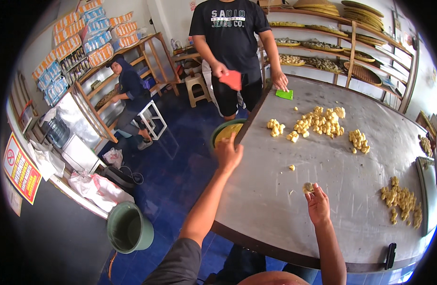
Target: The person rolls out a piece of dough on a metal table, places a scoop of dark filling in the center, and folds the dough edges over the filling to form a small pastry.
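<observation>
My left hand (228, 154) is over the left edge of the metal-topped table (261, 190), index finger stretched out and thumb apart, with nothing in it. Beyond it, a green tub (219, 131) with yellow contents stands below the table edge. My right hand (318, 204) is above the near part of the table, its fingertips closed on a small pale knobbly piece (308, 188). A lone yellow piece (292, 167) lies farther in. Past that is a spread heap of pale yellow knobbly pieces (319, 121), with a smaller pile (359, 141) to its right.
Across the table a person (232, 42) holds a red flat scraper (232, 80) and rests a hand by a green one (284, 94). Browner pieces (399, 202) lie right, near a black object (390, 256). A green bucket (130, 228) stands left; another person (130, 90) sits behind.
</observation>
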Tool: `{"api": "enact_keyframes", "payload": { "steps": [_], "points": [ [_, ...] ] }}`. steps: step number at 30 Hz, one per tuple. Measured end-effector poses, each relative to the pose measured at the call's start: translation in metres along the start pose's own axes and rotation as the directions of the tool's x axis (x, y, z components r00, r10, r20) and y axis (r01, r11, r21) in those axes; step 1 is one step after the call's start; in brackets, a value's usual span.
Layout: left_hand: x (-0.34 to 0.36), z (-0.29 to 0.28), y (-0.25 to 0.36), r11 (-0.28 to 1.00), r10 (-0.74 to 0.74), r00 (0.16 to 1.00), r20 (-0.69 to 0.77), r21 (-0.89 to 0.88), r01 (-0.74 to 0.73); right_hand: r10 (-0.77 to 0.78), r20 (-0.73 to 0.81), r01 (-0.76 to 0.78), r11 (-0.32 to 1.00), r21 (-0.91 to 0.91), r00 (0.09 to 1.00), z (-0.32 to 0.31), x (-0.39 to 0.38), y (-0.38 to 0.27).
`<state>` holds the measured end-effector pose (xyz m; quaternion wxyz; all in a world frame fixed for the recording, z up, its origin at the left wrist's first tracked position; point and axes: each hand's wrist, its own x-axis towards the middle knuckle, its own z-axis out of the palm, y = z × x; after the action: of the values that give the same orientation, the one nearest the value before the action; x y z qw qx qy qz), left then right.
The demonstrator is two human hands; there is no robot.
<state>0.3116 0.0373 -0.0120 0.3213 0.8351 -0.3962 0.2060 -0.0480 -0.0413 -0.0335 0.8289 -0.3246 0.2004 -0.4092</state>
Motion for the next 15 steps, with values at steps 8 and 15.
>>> {"api": "enact_keyframes", "payload": {
  "steps": [8, 15],
  "points": [
    [-0.065, -0.034, 0.142, 0.703, 0.550, 0.833, -0.058, -0.506, -0.500, -0.001, 0.020, 0.001, 1.000, -0.027, 1.000, 0.000, -0.001, -0.003],
    [-0.092, -0.014, 0.158, 0.310, 0.201, 0.741, 0.641, -0.759, 0.572, -0.115, 0.029, 0.118, 0.988, -0.103, 0.993, 0.012, -0.003, -0.003]
  ]
}}
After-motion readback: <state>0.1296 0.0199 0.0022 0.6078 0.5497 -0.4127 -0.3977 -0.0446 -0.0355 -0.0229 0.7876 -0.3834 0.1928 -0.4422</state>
